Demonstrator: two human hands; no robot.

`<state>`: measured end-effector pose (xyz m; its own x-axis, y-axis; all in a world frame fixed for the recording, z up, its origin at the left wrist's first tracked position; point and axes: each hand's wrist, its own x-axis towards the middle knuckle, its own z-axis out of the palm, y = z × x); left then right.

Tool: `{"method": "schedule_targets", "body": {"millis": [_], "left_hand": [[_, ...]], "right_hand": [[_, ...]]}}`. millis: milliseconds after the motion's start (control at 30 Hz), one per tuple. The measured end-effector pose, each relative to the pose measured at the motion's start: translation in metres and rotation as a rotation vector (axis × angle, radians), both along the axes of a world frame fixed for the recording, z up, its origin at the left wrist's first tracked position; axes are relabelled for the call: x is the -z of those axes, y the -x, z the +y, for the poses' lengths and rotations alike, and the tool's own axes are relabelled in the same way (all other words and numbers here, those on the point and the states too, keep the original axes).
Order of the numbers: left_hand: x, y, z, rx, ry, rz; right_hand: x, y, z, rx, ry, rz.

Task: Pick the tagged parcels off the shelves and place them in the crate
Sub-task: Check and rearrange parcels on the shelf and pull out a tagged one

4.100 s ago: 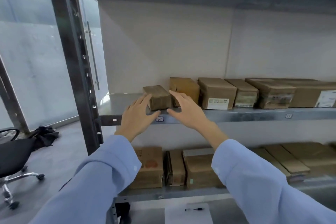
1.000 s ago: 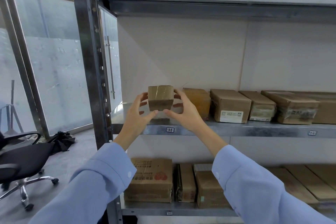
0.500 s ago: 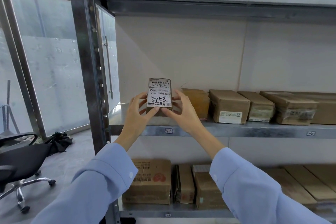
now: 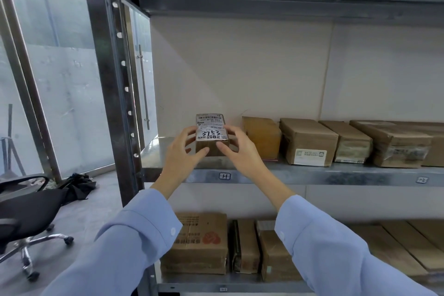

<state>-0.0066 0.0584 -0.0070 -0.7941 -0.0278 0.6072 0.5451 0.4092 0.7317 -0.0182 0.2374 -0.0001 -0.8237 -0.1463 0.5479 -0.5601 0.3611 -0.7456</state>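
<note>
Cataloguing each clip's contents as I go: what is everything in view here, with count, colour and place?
labelled parcel: one, brown, white label reading 3753, middle shelf's left end, in both hands
middle-shelf parcels: at least four, brown, row right of it
lower-shelf parcels: several, brown, bottom shelf
rack: one, grey metal, centre
office chair: one, black, lower left
bundle: one, black, floor by the chair
crate: none in view
left hand: one, light blue sleeve, grips parcel's left side
right hand: one, light blue sleeve, grips parcel's right side
</note>
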Motion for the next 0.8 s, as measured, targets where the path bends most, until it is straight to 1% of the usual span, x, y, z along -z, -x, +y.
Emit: {"method": "schedule_targets", "body": {"millis": [133, 233, 567, 700, 800], "left_hand": [[0.001, 0.006, -0.001, -0.056, 0.120, -0.023], [0.004, 0.011, -0.005, -0.087, 0.180, -0.043], [0.006, 0.015, -0.011, -0.107, 0.245, -0.087], [0.003, 0.008, -0.012, -0.190, 0.376, -0.049], [0.000, 0.003, -0.012, -0.310, 0.540, 0.053]], "right_hand": [[0.004, 0.007, -0.001, 0.003, -0.067, -0.054], [0.009, 0.012, -0.002, 0.029, -0.147, -0.026], [0.008, 0.015, -0.004, 0.065, -0.265, -0.015], [0.002, 0.006, -0.001, 0.100, -0.350, 0.087], [-0.004, -0.005, 0.004, 0.139, -0.395, 0.214]]}}
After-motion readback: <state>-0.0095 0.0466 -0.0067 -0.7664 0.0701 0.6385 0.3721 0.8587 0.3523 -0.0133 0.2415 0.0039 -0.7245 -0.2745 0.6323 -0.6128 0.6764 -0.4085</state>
